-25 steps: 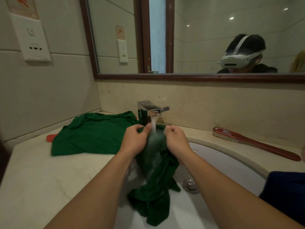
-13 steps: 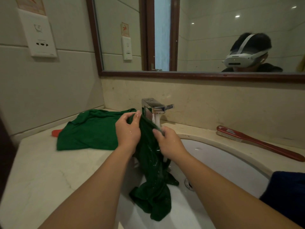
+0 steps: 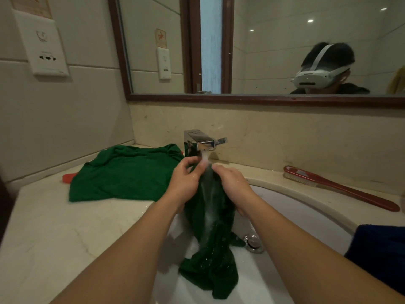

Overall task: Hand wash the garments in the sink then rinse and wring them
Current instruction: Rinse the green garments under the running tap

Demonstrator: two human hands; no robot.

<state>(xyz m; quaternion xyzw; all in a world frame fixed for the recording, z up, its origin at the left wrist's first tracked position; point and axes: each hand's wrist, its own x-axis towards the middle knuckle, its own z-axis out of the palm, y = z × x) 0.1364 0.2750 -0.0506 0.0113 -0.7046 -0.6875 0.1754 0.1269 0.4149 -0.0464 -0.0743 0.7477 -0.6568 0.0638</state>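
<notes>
Both hands, left (image 3: 185, 183) and right (image 3: 233, 185), grip green garment (image 3: 210, 216) under running faucet (image 3: 202, 142) (rest draped on counter).

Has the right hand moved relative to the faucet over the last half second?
Yes. The right hand has risen back toward the faucet spout; its fingertips now sit just beside the water stream, gripping the green garment, whereas before they were lower.

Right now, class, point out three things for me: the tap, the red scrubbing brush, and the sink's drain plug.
tap (image 3: 202, 141), head view, on the chrome spout above the running water.
red scrubbing brush (image 3: 341, 188), head view, on the middle of its long handle.
drain plug (image 3: 253, 243), head view, on its metal cap in the basin.
</notes>
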